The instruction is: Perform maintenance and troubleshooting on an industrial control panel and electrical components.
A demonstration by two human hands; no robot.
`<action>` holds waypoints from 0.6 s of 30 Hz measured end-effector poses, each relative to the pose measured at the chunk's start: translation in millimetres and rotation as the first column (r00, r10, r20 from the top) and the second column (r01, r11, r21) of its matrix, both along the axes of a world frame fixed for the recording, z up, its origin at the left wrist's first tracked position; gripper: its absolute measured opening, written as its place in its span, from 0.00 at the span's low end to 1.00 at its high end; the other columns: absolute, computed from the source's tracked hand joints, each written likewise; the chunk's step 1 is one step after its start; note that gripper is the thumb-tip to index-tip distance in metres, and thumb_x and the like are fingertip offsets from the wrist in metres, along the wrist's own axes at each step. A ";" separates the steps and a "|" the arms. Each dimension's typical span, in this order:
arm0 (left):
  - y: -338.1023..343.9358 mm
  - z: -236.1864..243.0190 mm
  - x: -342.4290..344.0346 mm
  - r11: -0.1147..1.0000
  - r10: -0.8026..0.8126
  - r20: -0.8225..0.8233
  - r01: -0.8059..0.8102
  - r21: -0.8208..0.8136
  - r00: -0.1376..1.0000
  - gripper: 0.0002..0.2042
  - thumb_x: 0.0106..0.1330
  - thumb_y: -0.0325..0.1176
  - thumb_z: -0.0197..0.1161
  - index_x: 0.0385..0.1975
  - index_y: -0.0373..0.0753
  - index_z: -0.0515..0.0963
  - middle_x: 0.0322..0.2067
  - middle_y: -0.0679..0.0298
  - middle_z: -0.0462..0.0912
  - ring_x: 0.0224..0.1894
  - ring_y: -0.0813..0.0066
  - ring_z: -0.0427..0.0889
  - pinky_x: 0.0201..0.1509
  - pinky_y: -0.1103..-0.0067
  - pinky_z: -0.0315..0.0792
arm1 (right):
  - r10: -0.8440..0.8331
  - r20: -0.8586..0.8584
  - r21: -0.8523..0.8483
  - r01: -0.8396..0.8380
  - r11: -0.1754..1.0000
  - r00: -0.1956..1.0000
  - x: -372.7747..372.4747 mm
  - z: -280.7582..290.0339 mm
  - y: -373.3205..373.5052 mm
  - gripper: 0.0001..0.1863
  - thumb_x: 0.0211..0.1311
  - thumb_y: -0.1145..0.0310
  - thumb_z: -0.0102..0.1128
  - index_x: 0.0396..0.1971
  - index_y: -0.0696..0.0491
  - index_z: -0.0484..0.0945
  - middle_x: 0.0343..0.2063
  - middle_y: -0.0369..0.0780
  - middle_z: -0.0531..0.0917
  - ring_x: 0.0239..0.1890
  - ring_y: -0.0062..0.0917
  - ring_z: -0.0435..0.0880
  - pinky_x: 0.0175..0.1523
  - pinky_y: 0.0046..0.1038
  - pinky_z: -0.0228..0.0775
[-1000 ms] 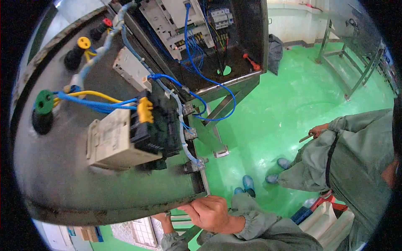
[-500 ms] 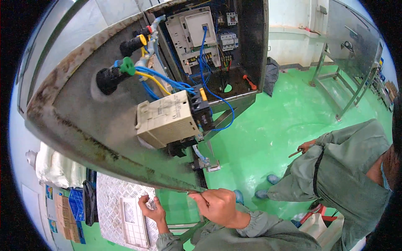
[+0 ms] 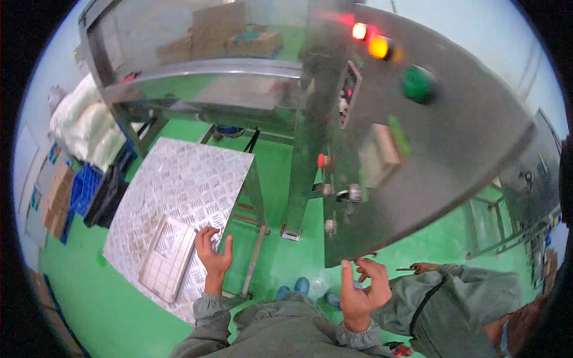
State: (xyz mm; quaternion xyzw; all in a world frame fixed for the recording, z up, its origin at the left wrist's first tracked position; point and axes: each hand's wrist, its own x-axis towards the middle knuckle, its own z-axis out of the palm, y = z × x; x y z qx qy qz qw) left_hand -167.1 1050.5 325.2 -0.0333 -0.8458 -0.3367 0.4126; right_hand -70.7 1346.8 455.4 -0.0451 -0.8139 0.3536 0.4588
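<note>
The grey metal cabinet door (image 3: 441,173) stands swung out with its outer face toward me. Lit red and yellow lamps, a green round button (image 3: 417,83) and a red knob (image 3: 323,161) are on it. My right hand (image 3: 365,292) is at the door's lower edge, fingers apart and gripping nothing; whether a fingertip touches the edge I cannot tell. My left hand (image 3: 213,258) hangs with fingers spread, holding nothing. It is nearest to a pale rectangular plastic cover (image 3: 164,271), which lies on a tread-plate metal table (image 3: 203,173).
At right, a co-worker in green clothing (image 3: 453,298) stands close, a thin stick in one hand (image 3: 425,268). A metal machine frame (image 3: 203,119) rises behind the table. White sacks (image 3: 89,128), a blue crate (image 3: 86,186) and cardboard boxes (image 3: 58,194) line the left side.
The door has swung to the right, so its outer face shows instead of the wired inside. My right hand has moved right and loosened from the door edge. My left hand stays open.
</note>
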 end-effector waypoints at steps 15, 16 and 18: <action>180.6 61.0 -156.6 0.765 -0.599 0.246 0.454 0.456 0.762 0.22 0.67 0.47 0.61 0.46 0.31 0.78 0.36 0.52 0.84 0.34 0.57 0.84 0.41 0.71 0.77 | -0.209 -0.043 0.100 0.212 0.972 0.977 -3.4 9.7 21.9 0.07 0.55 0.81 0.67 0.34 0.64 0.84 0.31 0.44 0.86 0.26 0.21 0.80 0.29 0.21 0.70; 192.1 64.5 -169.6 0.747 -0.612 0.270 0.433 0.504 0.743 0.23 0.66 0.49 0.60 0.46 0.31 0.79 0.35 0.52 0.84 0.35 0.57 0.85 0.42 0.71 0.77 | -0.219 -0.052 0.101 0.223 0.969 0.974 -3.6 8.7 24.1 0.07 0.55 0.81 0.67 0.34 0.64 0.84 0.31 0.44 0.86 0.26 0.21 0.80 0.29 0.21 0.70; 204.8 67.1 -182.9 0.724 -0.632 0.279 0.422 0.546 0.723 0.25 0.66 0.52 0.60 0.45 0.31 0.79 0.34 0.51 0.85 0.36 0.57 0.86 0.43 0.70 0.77 | -0.248 -0.058 0.084 0.253 0.964 0.967 -4.7 5.6 28.7 0.09 0.53 0.80 0.70 0.36 0.61 0.85 0.31 0.45 0.85 0.26 0.24 0.83 0.26 0.23 0.73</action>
